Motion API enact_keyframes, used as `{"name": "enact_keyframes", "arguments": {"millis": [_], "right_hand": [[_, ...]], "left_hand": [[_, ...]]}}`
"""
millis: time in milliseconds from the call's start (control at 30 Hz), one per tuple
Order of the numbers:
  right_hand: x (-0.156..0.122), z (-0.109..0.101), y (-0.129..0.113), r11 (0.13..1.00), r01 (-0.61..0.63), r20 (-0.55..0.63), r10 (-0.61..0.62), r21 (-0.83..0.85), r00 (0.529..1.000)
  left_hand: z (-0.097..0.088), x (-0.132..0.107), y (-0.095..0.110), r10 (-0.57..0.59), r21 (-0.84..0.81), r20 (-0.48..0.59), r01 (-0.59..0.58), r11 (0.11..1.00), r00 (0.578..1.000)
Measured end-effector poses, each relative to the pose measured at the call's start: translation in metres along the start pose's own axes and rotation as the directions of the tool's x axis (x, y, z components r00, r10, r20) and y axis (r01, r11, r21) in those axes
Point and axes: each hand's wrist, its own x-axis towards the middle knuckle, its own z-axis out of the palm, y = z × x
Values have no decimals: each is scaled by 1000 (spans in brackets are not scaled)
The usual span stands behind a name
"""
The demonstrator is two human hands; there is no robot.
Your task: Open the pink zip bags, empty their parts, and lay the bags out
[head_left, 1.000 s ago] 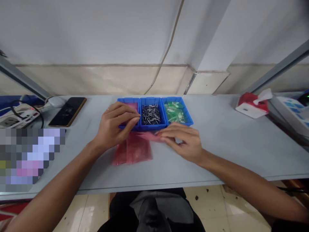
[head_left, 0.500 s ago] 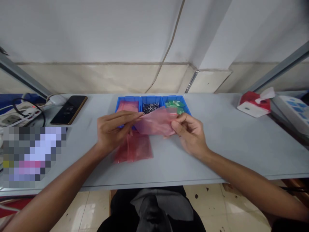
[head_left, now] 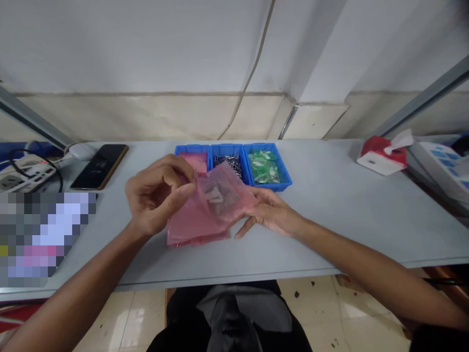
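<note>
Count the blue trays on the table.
3, in a row: the left tray holds pink bags, the middle tray metal pins, the right tray green packets.

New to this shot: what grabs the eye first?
A pink translucent plastic bag, pale items showing inside, stands out at centre, between the left hand and right hand above a grey table. Just behind it sits a bright blue three-compartment plastic tray holding pink bags, metal pins and green packets. Far right, a red-and-white tissue box catches the eye.
</note>
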Motion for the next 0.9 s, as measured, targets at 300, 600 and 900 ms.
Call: {"name": "enact_keyframes", "arguments": {"millis": [300,600,900], "right_hand": [[-2,-2,-5,994,-92,347,105,-52,932],[-8,8,-24,980,46,94,-28,-194,995],[-3,2,-19,801,236,-382,-493,-551,782]], "left_hand": [[-1,7,-5,39,-92,187,-23,996,982],[0,9,-11,-154,-185,29,157,970,988],[7,-2,-21,-238,36,-31,239,970,971]]}}
